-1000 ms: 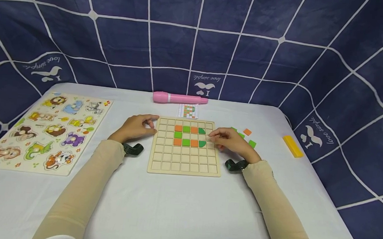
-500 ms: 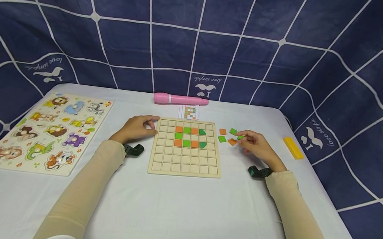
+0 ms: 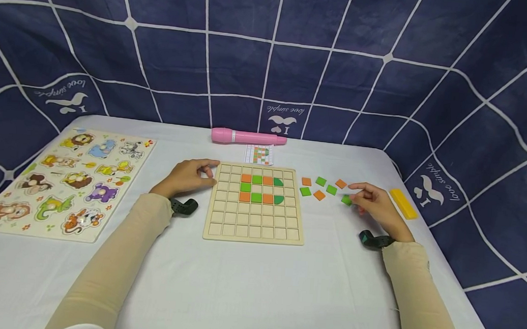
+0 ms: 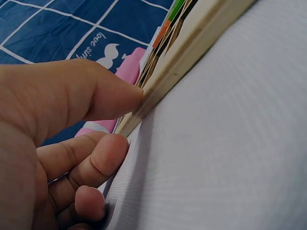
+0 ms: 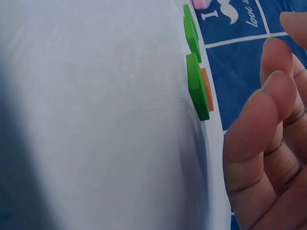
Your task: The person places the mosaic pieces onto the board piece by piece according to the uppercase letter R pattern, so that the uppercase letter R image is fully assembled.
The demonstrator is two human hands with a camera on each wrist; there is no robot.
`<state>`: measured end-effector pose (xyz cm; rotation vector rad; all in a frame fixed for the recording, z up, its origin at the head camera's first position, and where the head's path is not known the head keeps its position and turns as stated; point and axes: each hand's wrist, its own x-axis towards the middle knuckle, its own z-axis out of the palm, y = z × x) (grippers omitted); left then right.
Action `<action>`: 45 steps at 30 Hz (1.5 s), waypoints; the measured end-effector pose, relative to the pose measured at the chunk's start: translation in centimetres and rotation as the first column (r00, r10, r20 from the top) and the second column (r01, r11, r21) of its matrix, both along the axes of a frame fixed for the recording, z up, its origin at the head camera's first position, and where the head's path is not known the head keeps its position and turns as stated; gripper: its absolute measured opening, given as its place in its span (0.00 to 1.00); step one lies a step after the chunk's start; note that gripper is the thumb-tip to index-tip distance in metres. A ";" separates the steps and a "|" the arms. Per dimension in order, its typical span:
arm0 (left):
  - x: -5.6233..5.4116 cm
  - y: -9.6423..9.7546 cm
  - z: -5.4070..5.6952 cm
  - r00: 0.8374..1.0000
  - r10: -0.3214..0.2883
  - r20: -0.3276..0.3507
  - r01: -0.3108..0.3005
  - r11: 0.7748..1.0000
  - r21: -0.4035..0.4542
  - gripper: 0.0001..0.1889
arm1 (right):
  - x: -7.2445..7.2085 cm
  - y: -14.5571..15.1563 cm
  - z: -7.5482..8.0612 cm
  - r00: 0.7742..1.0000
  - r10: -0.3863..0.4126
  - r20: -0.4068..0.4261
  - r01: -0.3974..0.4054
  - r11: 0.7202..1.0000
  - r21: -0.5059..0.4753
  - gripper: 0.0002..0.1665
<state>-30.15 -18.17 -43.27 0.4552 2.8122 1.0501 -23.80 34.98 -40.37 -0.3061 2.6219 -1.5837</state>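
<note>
apparently midway through copying the letter-like pattern on the small printed card (image 3: pixel 260 154) onto the wooden grid board (image 3: pixel 255 218), set on the white-covered table (image 3: pixel 236 295). upper part seated in its cells: orange and green squares, ending at right in two dark green curved tiles (image 3: pixel 279 199). lower rows bare, so probably the legs of the pattern left to do. right of the board, seven loose square tiles (image 3: pixel 331 189), orange and green, spread apart. likely choosing or sorting at present; next, probably a call for a fine thumb-and-finger pinch on one square, then a carry leftwards to a bare cell.

right hand (image 3: pixel 377 208) at the outermost green tile (image 3: pixel 345 200), fingers (image 5: pixel 254 124) loosely bent, holding nothing; contact impossible to tell. left hand (image 3: pixel 186 176) relaxed by the board's far left corner, thumb (image 4: pixel 115 98) against the side edge, forefinger reaching to the corner, seemingly steadying rather than gripping.
</note>
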 end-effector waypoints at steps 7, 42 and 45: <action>0.0 0.1 0.1 1.000 -0.001 -0.002 0.001 1.000 -0.004 0.35 | 0.1 0.3 -0.1 1.000 -0.015 0.005 0.015 1.000 0.001 0.23; 0.1 0.0 0.1 1.000 0.000 0.003 0.000 1.000 0.008 0.35 | -0.1 0.5 -2.0 0.982 -0.166 0.089 0.162 0.986 0.050 0.25; 0.1 0.0 0.1 1.000 -0.003 0.001 0.003 1.000 0.011 0.35 | -0.1 0.6 -1.9 0.984 -0.161 0.072 0.155 0.984 0.093 0.25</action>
